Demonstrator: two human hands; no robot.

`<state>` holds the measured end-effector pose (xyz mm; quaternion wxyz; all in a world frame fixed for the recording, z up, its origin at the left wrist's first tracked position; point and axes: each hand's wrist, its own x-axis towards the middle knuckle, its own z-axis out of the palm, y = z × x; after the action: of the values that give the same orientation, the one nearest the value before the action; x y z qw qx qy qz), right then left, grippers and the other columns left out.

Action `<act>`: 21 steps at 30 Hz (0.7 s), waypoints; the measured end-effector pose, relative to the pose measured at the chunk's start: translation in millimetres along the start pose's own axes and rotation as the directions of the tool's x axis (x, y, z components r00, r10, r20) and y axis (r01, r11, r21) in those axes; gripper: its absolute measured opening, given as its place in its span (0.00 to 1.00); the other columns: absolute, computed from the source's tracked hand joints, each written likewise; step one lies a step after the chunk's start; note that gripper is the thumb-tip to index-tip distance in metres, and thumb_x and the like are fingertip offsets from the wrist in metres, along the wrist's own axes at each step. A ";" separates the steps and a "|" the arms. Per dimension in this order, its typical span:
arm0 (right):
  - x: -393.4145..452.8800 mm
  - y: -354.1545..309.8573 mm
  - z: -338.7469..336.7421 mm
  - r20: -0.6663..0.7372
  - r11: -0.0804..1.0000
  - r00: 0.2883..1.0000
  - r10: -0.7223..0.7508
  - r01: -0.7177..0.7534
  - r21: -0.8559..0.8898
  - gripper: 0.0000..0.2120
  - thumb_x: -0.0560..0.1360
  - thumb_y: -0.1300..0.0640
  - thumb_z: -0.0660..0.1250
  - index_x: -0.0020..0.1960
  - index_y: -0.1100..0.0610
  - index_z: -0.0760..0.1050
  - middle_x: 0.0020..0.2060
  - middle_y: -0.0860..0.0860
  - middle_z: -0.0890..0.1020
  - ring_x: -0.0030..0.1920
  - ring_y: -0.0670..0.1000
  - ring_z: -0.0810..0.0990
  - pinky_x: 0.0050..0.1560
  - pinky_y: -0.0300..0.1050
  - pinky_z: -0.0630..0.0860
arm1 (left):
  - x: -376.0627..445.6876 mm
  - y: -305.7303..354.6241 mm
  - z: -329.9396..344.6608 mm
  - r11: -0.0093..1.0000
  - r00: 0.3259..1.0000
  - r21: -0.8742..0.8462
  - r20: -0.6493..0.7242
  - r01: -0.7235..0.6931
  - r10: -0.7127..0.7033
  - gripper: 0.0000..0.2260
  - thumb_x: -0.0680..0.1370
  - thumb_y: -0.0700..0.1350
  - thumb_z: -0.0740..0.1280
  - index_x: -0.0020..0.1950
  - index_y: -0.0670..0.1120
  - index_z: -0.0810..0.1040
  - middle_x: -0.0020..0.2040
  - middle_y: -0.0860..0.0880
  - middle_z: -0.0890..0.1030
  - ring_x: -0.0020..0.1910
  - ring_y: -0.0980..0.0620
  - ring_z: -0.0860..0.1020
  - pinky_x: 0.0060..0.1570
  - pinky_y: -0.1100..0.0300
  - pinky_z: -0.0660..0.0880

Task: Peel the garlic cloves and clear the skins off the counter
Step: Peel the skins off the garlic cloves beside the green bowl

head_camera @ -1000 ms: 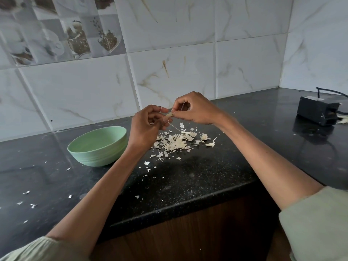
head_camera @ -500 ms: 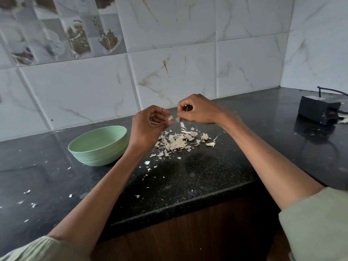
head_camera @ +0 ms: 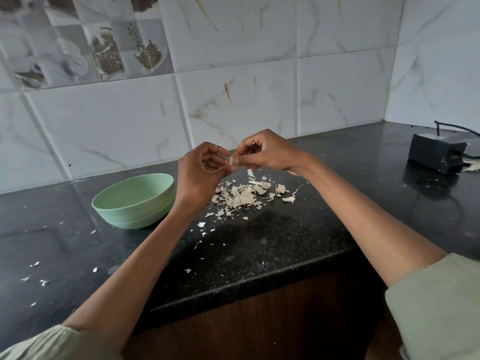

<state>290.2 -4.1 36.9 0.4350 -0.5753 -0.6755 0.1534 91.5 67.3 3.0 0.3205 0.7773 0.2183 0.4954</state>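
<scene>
Both hands are raised above the black counter (head_camera: 259, 245), meeting over the pile of skins (head_camera: 244, 194). The left hand (head_camera: 198, 172) has its fingers curled inward, and its thumb and fingertips pinch a small pale clove (head_camera: 232, 160) at the point where the two hands meet. The right hand (head_camera: 270, 152) is curled too, its thumb and forefinger pinching the same clove from the other side. A thin strip of skin (head_camera: 250, 173) hangs just below the right hand, above the pile; whether it is attached to the clove or loose in the air cannot be told.

The pile lies on the counter directly below the hands, a loose heap of pale, papery flakes. One curled piece with a thin tail (head_camera: 290, 198) lies at the pile's right edge. Smaller flecks (head_camera: 201, 224) trail from the pile toward the counter's front edge, and more lie scattered well apart on the left side (head_camera: 35, 264).

A pale green bowl (head_camera: 135, 201) stands upright on the counter to the left of the pile, just beside the left wrist. What is in it cannot be seen from here. At the far right a dark box (head_camera: 436, 155) with a cable sits near the tiled wall (head_camera: 117, 126). Pale green sleeves (head_camera: 436, 307) show at the bottom corners.
</scene>
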 end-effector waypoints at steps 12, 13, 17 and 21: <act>-0.4 0.6 -1.3 0.002 0.999 1.000 -0.025 0.025 0.039 0.10 0.75 0.58 0.79 0.53 0.63 0.86 0.45 0.57 0.88 0.44 0.52 0.87 0.49 0.43 0.83 | -2.9 4.9 1.3 0.996 0.995 0.019 -0.057 0.082 -0.081 0.09 0.69 0.44 0.84 0.43 0.45 0.87 0.37 0.50 0.87 0.36 0.53 0.85 0.39 0.61 0.82; -0.2 0.8 -1.1 -0.002 0.999 1.000 -0.028 0.028 0.040 0.09 0.75 0.59 0.79 0.53 0.63 0.86 0.45 0.58 0.88 0.44 0.52 0.87 0.50 0.44 0.84 | -3.5 5.1 1.8 0.996 0.995 0.016 -0.057 0.089 -0.087 0.09 0.70 0.44 0.84 0.43 0.45 0.87 0.37 0.50 0.87 0.37 0.50 0.86 0.41 0.58 0.83; -0.3 -0.4 2.1 -0.033 0.999 0.999 -0.034 0.035 0.032 0.07 0.76 0.61 0.78 0.50 0.65 0.85 0.44 0.60 0.88 0.42 0.52 0.85 0.51 0.51 0.85 | -6.2 7.0 3.5 0.995 0.994 0.019 -0.054 0.100 -0.098 0.07 0.71 0.44 0.83 0.43 0.46 0.87 0.36 0.50 0.87 0.40 0.45 0.86 0.42 0.55 0.83; -1.2 -3.1 7.0 -0.045 0.999 0.998 -0.054 0.054 0.001 0.05 0.75 0.60 0.77 0.46 0.62 0.85 0.42 0.61 0.87 0.39 0.52 0.81 0.46 0.51 0.81 | -8.2 9.8 4.1 0.997 0.996 -0.003 -0.038 0.079 -0.079 0.05 0.73 0.44 0.82 0.44 0.46 0.87 0.37 0.50 0.87 0.40 0.47 0.86 0.43 0.55 0.83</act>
<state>282.9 -4.0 34.6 0.4547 -0.5598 -0.6806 0.1292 92.0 53.9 3.6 0.3360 0.7584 0.2545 0.4972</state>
